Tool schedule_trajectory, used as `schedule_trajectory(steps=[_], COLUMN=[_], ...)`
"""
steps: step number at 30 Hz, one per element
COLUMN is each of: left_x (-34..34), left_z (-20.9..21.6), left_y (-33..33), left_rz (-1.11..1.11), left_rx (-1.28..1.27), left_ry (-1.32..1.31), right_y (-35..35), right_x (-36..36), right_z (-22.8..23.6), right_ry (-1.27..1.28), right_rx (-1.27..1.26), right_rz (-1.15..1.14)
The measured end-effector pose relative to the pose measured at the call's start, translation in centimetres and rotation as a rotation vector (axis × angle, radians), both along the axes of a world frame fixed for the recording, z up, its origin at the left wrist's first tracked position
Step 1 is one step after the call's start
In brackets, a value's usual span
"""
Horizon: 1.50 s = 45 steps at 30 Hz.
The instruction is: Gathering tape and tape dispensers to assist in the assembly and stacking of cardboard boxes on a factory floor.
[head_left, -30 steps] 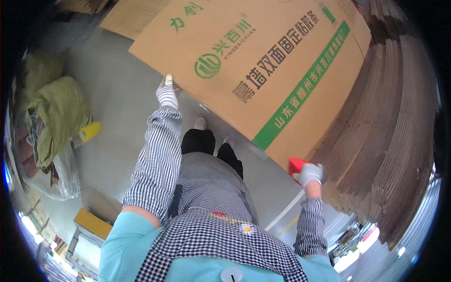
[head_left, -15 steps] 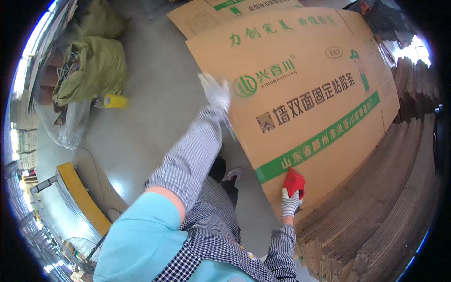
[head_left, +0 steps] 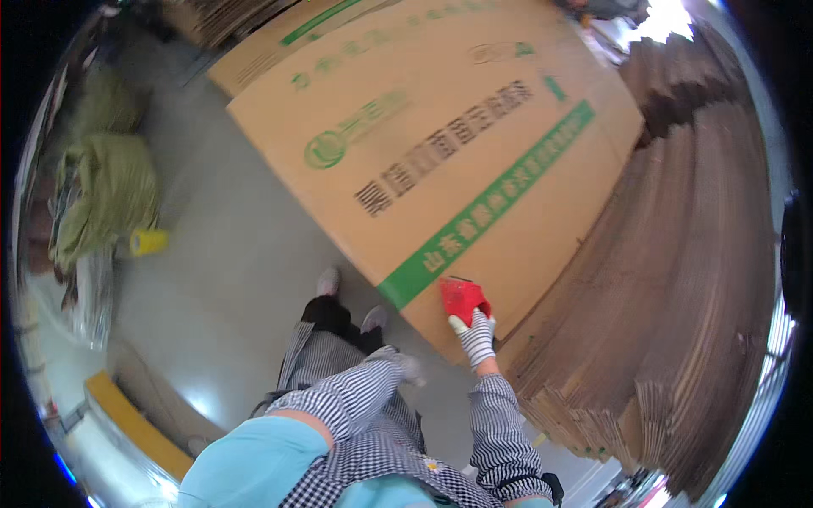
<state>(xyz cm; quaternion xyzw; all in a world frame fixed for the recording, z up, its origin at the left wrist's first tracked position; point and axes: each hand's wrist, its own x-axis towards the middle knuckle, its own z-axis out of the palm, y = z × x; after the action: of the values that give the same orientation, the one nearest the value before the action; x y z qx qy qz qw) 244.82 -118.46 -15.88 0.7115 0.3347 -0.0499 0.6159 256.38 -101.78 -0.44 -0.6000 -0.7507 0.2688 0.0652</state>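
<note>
A large flat cardboard sheet (head_left: 339,212) with green and dark print lies across the middle. My right hand (head_left: 472,332), in a striped white glove, is closed round a red handheld tool (head_left: 463,298) with a dark edge at its far end. The tool is over the near corner of the sheet, below the green band; whether it touches is unclear. My left hand (head_left: 411,370), gloved and smeared by motion, is in front of my body, off the sheet. Its fingers cannot be made out.
Stacked cardboard (head_left: 627,279) fills the right side, with more cardboard (head_left: 254,52) beyond the sheet. On the left are a green woven sack (head_left: 110,190), a yellow roll (head_left: 149,242) and clear plastic (head_left: 91,296). A yellow-edged frame (head_left: 140,427) stands at the lower left.
My left hand has drawn back from the sheet's left edge toward my body. The view has swung right. My right hand still holds the red tool near the sheet's near corner.
</note>
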Motion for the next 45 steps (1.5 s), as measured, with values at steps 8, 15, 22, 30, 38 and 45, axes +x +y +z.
schedule_trajectory(steps=[8, 15, 22, 30, 38, 45], left_x=[-20.3, -23.9, -16.7, -18.0, -20.3, -18.4], left_z=[3.4, 6.6, 11.1, 12.1, 19.2, 30.2], left_y=[3.8, 8.0, 12.2, 17.4, 18.9, 14.6], left_rz=[1.444, 1.739, 1.894, 2.035, 1.938, 1.858], left_rx=[-0.100, -0.510, -0.695, -0.769, -0.465, 0.023], left_ry=[0.338, -0.223, -0.408, -0.930, -0.645, -0.488], right_y=[-8.9, -17.1, -20.1, -19.5, -19.6, -26.6], right_x=[7.1, 11.3, 12.6, 12.2, 7.5, 6.3], right_z=[10.1, 12.4, 14.0, 12.2, 10.5, 5.8], right_ry=[0.881, 1.528, 1.388, 0.802, -0.058, 0.327], right_rx=[-0.512, -0.484, -0.315, -0.211, 0.165, 0.156], right_rz=[-0.678, -1.043, -1.057, -0.825, -0.486, -0.766])
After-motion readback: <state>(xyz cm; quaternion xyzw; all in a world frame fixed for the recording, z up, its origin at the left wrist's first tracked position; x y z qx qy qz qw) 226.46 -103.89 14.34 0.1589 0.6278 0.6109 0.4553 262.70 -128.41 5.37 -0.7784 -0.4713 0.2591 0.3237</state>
